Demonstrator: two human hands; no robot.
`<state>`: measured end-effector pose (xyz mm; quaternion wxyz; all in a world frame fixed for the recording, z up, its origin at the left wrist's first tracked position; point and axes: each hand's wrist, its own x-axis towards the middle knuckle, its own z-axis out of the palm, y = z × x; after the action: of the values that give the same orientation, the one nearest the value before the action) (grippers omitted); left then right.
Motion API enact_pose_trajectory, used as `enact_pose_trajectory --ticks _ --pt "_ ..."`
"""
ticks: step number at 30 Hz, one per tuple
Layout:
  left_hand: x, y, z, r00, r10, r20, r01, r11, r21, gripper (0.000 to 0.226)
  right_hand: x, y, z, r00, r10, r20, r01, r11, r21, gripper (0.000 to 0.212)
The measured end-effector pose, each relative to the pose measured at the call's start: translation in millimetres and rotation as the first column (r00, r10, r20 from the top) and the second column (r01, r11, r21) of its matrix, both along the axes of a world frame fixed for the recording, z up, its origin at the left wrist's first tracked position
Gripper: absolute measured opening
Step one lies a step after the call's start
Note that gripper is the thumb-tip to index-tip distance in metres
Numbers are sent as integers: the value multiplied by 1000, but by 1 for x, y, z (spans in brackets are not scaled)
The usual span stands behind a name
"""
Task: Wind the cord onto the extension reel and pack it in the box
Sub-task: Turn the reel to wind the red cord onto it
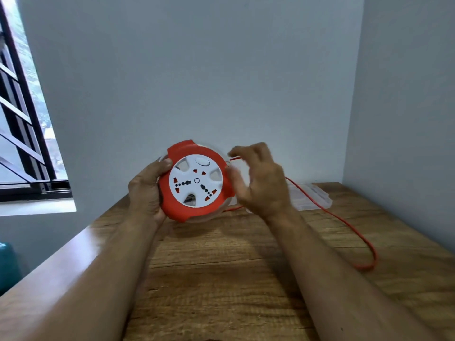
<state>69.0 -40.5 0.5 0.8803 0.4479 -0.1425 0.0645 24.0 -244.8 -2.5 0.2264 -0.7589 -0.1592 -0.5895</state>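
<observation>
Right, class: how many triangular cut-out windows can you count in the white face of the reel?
3. On the reel, held up by the left hand, one is upper left, one upper right and one at the bottom. None seems hidden.

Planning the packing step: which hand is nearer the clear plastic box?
Right. The right hand pinches the cord just in front of the clear box; the left hand grips the reel, farther left.
</observation>
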Motion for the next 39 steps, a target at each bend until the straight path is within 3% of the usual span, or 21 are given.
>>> enact_pose_trajectory --ticks 2,4,7,12,14,16,17,19,20,21,23,24,25,26,27,28,29,30,32,36,39 --pt "-1 -6 -2 999 22 24 -23 999 30 65 -1 14 -4 994 -9 -112 -21 964 -264 36" --pt "1 -8 -6 995 90 30 -92 993 73 40 2 27 -7 958 -119 -262 4 915 -403 48" --pt "8 -10 -11 985 173 26 -175 983 64 23 6 38 -10 915 -237 -326 101 918 -384 59" --pt "6 -12 -9 969 225 107 -234 969 78 22 6 60 -16 894 -298 -335 185 925 -331 65" --pt "5 -12 -8 952 256 169 -279 951 130 26 3 63 -14 895 -244 -373 186 965 -183 64" --pt "3 -14 -8 932 281 231 -323 931 171 28 2 69 -11 842 -44 -538 149 977 154 66" --pt "1 -17 -8 922 283 265 -337 923 188 29 3 72 -9 782 167 -600 123 903 411 69" --pt "-5 -24 -9 878 299 375 -403 884 238 30 5 74 -3 612 628 -481 100 542 834 64" --pt "-7 -26 -9 844 315 434 -452 854 258 32 5 73 1 530 764 -367 108 369 923 58" --pt "-8 -28 -9 819 329 471 -486 834 263 35 5 69 4 464 838 -288 109 269 957 54" --pt "-6 -28 -9 824 346 448 -482 844 234 34 0 59 9 385 885 -262 91 246 965 52" --pt "-5 -27 -8 845 350 405 -458 864 209 31 -2 53 10 391 861 -326 79 321 944 51" --pt "-3 -26 -8 871 347 348 -424 889 173 28 -4 48 12 459 757 -466 68 492 868 48" --pt "-1 -25 -8 900 334 282 -382 914 135 25 -6 42 11 586 529 -614 85 713 696 44" --pt "1 -23 -6 926 311 215 -339 935 106 22 -6 36 9 735 196 -650 147 889 434 39" --pt "1 -20 -5 946 282 160 -298 951 87 19 -5 30 6 846 -95 -525 209 965 161 32" --pt "2 -18 -3 962 247 119 -257 963 77 18 -7 27 6 913 -207 -352 201 978 -54 22" --pt "2 -16 -2 972 213 95 -221 972 83 17 -9 26 5 949 -201 -242 144 962 -233 20" --pt "3 -13 -2 982 170 80 -180 974 140 17 -7 23 2 964 -141 -226 17 879 -477 39" --pt "7 -7 -2 989 144 25 -146 973 176 14 -1 20 -3 925 -216 -314 -27 784 -620 59" --pt "8 -3 -3 993 117 11 -117 975 189 16 0 23 -6 923 -286 -258 26 714 -700 49"
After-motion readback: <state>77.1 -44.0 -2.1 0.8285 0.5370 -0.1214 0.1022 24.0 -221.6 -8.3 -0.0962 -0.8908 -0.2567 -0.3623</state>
